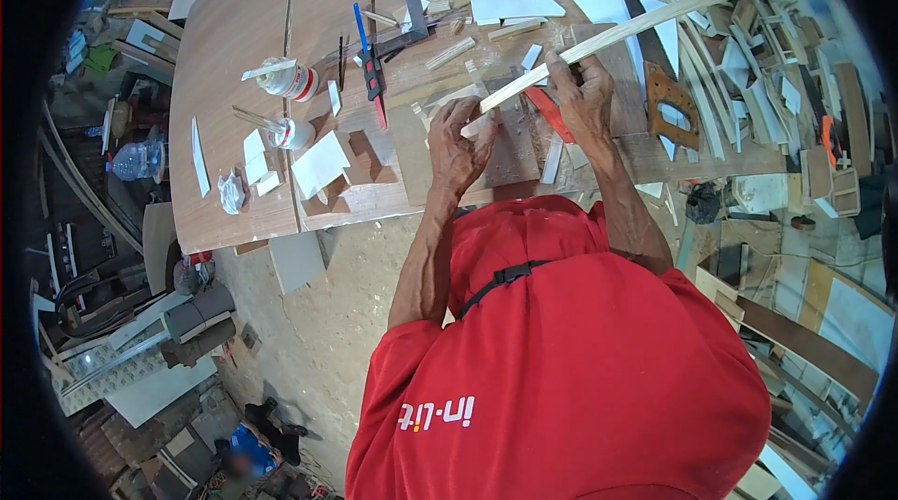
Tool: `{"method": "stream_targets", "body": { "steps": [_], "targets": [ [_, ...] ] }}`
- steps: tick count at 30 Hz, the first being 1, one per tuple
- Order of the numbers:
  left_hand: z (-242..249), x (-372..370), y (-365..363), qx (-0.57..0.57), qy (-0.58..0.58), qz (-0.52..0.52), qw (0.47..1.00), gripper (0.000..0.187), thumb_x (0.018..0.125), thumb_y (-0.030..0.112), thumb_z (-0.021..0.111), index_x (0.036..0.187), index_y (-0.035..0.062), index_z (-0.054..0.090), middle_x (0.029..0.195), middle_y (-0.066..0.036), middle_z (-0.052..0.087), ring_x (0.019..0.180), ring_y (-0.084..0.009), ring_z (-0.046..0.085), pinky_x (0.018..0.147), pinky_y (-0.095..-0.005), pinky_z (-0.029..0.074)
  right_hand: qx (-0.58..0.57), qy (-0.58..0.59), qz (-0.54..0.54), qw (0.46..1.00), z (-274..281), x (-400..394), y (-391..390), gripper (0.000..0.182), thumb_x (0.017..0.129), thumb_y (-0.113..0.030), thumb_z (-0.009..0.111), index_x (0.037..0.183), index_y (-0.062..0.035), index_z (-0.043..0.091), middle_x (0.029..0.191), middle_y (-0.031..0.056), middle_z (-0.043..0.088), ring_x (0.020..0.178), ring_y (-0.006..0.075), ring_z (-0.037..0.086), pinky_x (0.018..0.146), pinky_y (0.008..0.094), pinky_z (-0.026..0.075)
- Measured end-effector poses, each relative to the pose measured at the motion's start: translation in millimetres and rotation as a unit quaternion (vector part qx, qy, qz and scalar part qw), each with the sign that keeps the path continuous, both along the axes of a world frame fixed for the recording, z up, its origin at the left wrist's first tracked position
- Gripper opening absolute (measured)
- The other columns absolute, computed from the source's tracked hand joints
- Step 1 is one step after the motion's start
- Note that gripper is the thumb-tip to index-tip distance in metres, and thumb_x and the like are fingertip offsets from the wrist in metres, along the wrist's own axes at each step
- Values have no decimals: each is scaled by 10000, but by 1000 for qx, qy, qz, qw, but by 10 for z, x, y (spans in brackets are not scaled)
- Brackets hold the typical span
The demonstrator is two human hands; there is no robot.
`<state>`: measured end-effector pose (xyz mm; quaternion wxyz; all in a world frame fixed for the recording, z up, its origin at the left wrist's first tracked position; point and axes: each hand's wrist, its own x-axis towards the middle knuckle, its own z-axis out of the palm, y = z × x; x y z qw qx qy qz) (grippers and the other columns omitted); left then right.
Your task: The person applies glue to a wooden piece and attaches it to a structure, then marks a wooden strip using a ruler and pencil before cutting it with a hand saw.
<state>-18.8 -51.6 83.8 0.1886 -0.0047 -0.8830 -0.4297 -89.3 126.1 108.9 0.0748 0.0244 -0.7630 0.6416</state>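
Note:
A long, slightly curved wooden strip (613,35) is held slantwise above the workbench. At its near end my left hand (460,146) has thumb and fingers closed round it. Further along the strip, my right hand (582,98) grips it between thumb and fingers. A red-handled tool (547,114) lies beside my right hand, partly hidden. To the right rests a handsaw with a wooden handle (671,107). Wood offcuts (452,54) and a flat board (416,154) lie near the hands.
The workbench (229,42) bears a metal square (412,0), a red and blue tool (371,74), a white glue container (292,81), a second container (292,134) and white pieces (320,163). Curved strips are piled at right. A person in blue (254,444) is at lower left.

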Motion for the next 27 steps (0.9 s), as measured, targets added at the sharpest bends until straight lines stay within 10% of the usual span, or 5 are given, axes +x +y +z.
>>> {"method": "stream_targets", "body": {
  "steps": [18,22,27],
  "targets": [
    [371,96,-16,-14,-18,-38,999,183,800,107,675,932,-2,612,707,-93,560,584,-214,527,552,-314,439,-80,-14,71,994,240,-29,45,295,919,-290,599,943,3,627,671,26,580,602,58,482,546,235,406],
    [403,140,-28,63,-31,9,997,235,881,151,651,984,-60,652,697,-13,527,619,-65,438,527,-231,362,-176,-73,132,973,256,-34,169,390,959,-383,528,1003,-6,617,655,-9,556,571,33,419,520,206,368],
    [506,217,-161,179,-75,120,974,246,891,158,647,1007,-59,660,724,9,569,666,-52,469,568,-218,385,265,-89,69,958,-185,-49,349,202,882,-231,557,945,-65,652,839,163,661,809,344,652,710,423,497]
  ]
}}
